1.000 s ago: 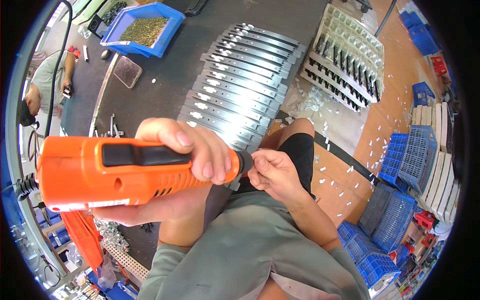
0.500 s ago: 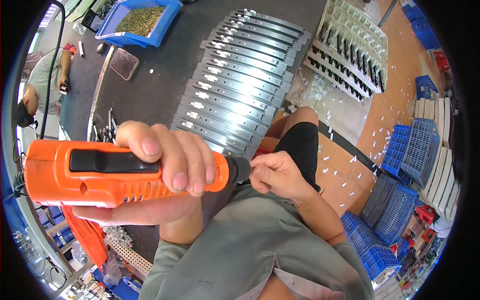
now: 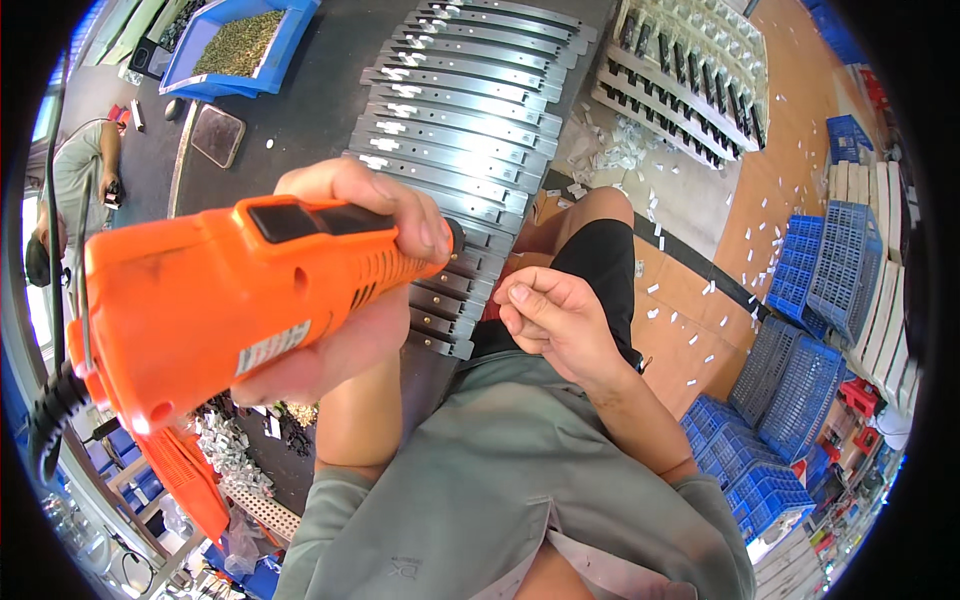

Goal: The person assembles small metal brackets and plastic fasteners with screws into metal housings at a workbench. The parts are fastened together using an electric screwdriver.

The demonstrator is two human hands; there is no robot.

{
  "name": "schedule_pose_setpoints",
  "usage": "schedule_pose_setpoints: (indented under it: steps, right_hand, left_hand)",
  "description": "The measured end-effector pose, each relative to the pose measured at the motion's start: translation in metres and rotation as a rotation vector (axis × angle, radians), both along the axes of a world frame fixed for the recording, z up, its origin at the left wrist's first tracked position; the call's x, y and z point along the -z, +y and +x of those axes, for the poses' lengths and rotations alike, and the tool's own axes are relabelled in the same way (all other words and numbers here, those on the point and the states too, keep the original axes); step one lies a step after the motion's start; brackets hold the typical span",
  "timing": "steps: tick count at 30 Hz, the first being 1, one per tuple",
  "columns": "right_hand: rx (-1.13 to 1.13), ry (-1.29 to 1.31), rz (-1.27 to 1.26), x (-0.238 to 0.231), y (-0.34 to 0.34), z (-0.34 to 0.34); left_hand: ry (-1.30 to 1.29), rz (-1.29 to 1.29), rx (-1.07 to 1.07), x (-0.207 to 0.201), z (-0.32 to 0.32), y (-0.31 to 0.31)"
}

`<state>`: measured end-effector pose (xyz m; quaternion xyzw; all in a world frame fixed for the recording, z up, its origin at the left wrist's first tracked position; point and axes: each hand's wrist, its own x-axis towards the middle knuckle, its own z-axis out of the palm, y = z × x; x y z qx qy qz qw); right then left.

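My left hand [image 3: 368, 338] is wrapped around an orange electric screwdriver [image 3: 190, 300], whose black front end [image 3: 456, 240] is over a row of metal strips [image 3: 470, 130]. The strips lie side by side; several carry small white clips [image 3: 390, 128], and the near ones have small brass-coloured screws [image 3: 428, 320]. To the right of the strips, above my lap, my right hand [image 3: 560, 320] is closed in a pinch, thumb against fingertips. Whatever it may hold is too small to make out. The screwdriver's tip is hidden against the strips.
A blue bin [image 3: 240, 45] of small brass-coloured parts and a phone [image 3: 217, 136] are at the far left. White racks [image 3: 690, 80] with black pieces stand right of the table. Blue crates [image 3: 845, 260] are stacked further right. At left another person [image 3: 85, 190] works.
The screwdriver has swung up and away from my right hand, its front end now above the strips. My right hand stays pinched, apart from it. The whole view has shifted slightly.
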<state>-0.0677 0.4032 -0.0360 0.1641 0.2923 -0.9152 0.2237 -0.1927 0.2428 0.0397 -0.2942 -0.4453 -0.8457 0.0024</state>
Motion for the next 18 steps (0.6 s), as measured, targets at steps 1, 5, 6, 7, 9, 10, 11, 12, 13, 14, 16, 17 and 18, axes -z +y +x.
schedule_pose_setpoints:
  steps: [1,5,6,7,9,10,11,12,13,14,16,17,18]
  right_hand:
    - [-0.006,0.002,-0.018,-0.0002,0.0001,0.0000]
    - [0.030,-0.034,-0.075,0.0019,0.0030,-0.0006]
    - [0.037,-0.021,-0.110,0.0017,0.0048,-0.0013]
    - [0.044,-0.009,-0.145,0.0018,0.0057,-0.0012]
    - [0.049,-0.020,-0.134,0.0029,0.0042,-0.0001]
    - [0.052,-0.030,-0.120,0.0030,0.0030,0.0002]
    - [0.052,-0.032,-0.122,0.0014,0.0015,0.0002]
    - [0.052,-0.007,-0.102,-0.0013,-0.0003,-0.0001]
    - [0.051,0.019,-0.082,-0.0029,-0.0015,-0.0001]
    - [0.051,0.017,-0.083,-0.0031,-0.0020,-0.0001]
    - [0.016,0.068,-0.066,-0.0027,-0.0020,-0.0001]
    - [0.018,0.066,-0.065,-0.0011,-0.0022,0.0002]
    - [0.011,0.086,-0.046,0.0015,-0.0027,0.0004]
  left_hand:
    - [0.029,-0.022,0.007,-0.0012,-0.0002,0.0007]
    - [0.071,-0.069,0.016,-0.0053,0.0004,0.0013]
    - [0.069,-0.071,0.019,-0.0055,0.0008,0.0009]
    - [0.066,-0.079,0.019,-0.0056,0.0013,0.0004]
    - [0.060,-0.090,0.019,-0.0058,0.0017,0.0005]
    - [0.053,-0.092,0.025,-0.0059,0.0016,0.0009]
    - [0.046,-0.093,0.030,-0.0059,0.0014,0.0012]
    - [0.044,-0.095,0.030,-0.0057,0.0011,0.0012]
    - [0.045,-0.084,0.041,-0.0054,0.0007,0.0014]
    - [0.046,-0.072,0.051,-0.0050,0.0002,0.0014]
    - [0.054,-0.067,0.056,-0.0028,-0.0014,0.0008]
    - [0.063,-0.061,0.059,-0.0019,-0.0021,0.0007]
    - [0.061,-0.061,0.060,-0.0015,-0.0024,0.0011]
